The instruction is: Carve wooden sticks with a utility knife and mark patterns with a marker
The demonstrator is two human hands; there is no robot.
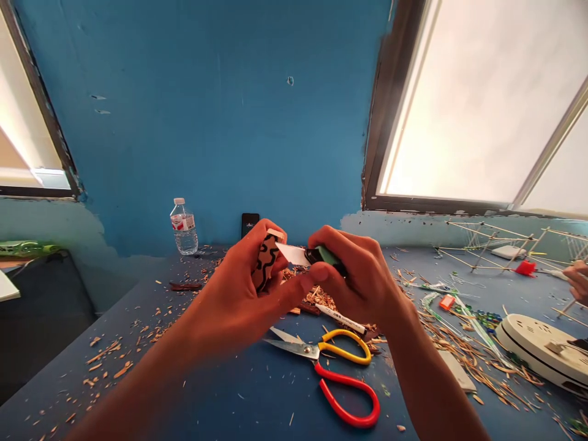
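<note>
My left hand (243, 288) is wrapped round a small wooden block (266, 260) with wavy black lines drawn on its face. In my right hand (356, 269) is a utility knife (328, 254) with a dark green and black handle. Its pale blade (293, 253) points left, with the tip at the block's edge. My left thumb reaches across to my right thumb below the blade. Under my hands lie scissors (307, 350) with one yellow and one red handle, blades parted. A white marker pen (340, 318) rests just behind them among wood shavings (321, 298).
A water bottle (184, 229) and a dark phone (249, 224) stand at the blue wall. To the right are a round white power strip (546, 352), scattered wood strips, a stick frame (491, 245) and another person's hand (577, 282).
</note>
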